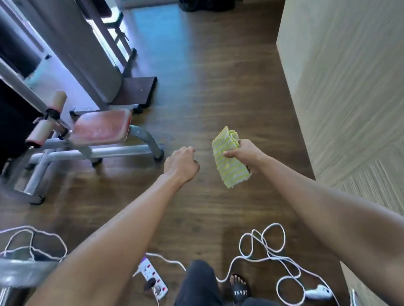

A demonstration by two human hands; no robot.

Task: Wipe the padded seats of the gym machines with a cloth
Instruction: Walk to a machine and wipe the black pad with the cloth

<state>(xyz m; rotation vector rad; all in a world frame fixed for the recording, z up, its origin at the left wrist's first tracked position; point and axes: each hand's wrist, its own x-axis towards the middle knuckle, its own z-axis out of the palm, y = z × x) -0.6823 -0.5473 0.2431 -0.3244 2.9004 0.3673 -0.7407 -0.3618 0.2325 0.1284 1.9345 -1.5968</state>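
Observation:
A folded yellow-and-white striped cloth (230, 158) hangs from my right hand (244, 152), which grips it at mid-height above the floor. My left hand (181, 166) is a loose fist with nothing in it, just left of the cloth. A reddish-brown padded seat (101, 128) on a grey metal frame stands to the left and further away, well apart from both hands. Two tan foam rollers (45, 122) sit at the seat's left end. A darker padded seat (138, 90) belongs to the machine behind.
White cables (267, 250) loop over the wooden floor near my feet, with a power strip (153, 277) between them. A tall wood-panelled wall (356, 76) closes the right side. A black bag (211, 0) lies at the far end. A metal bar (12, 272) juts in at lower left.

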